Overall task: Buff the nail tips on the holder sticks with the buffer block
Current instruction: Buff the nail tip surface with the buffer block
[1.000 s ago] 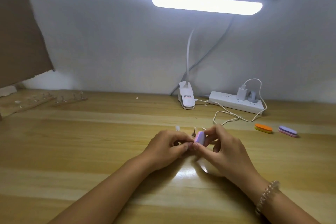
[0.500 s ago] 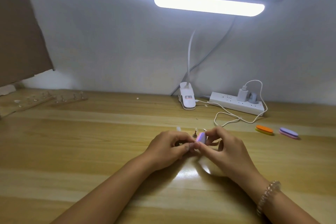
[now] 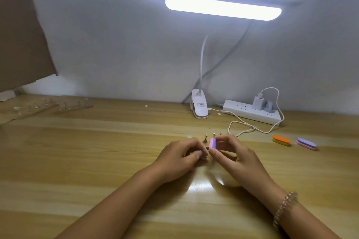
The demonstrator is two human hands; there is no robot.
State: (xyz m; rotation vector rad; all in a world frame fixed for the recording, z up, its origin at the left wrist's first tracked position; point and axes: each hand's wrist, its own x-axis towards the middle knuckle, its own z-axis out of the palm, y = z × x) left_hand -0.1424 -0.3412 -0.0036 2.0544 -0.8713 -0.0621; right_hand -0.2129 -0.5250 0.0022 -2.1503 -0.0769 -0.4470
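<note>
Right grip point(image 3: 239, 156) pinches block point(image 3: 212, 143), long axis upright. Left grip point(image 3: 179, 158) just left of block, fingers curled, probably pinching stick; tip hidden. Work lies at block's lower-left face, between both grips. More sticks point(image 3: 205, 139) stand just behind block on table point(image 3: 97, 161).

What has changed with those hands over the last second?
Barely anything. The right hand nudged the buffer block slightly up and away, across the mostly hidden holder stick pinched by the left hand. Both grips held; the orange buffer stayed put.
</note>
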